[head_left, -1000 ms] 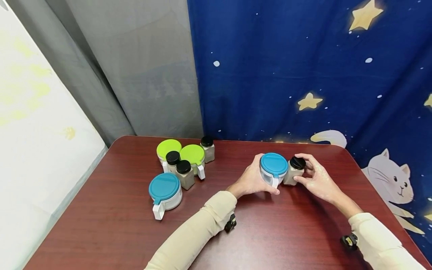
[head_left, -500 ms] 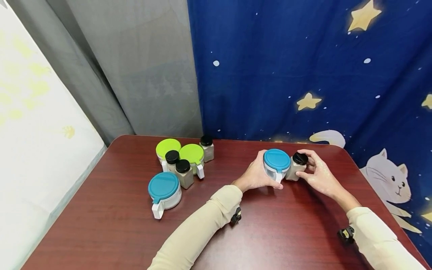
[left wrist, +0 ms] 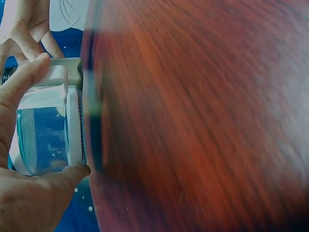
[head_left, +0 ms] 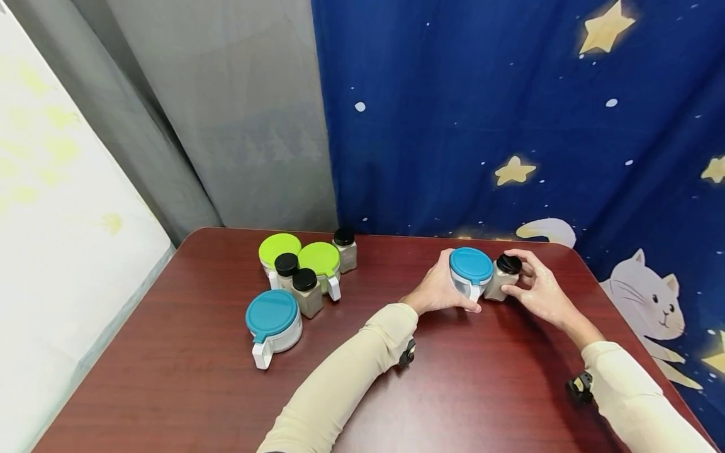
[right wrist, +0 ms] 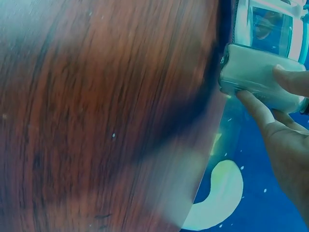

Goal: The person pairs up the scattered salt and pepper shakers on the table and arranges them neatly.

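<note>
While the left hand (head_left: 442, 288) grips a round, clear, blue-lidded jar (head_left: 471, 265), the right hand (head_left: 540, 293), angled inward, pinches a square, black-capped bottle (head_left: 500, 281).

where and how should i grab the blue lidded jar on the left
Probably by its white handle, coming from the near side: on this blue-lidded jar the handle juts toward the person, while a black-capped bottle crowds its far right. The left hand might suit, once free of the jar it grips.
</note>
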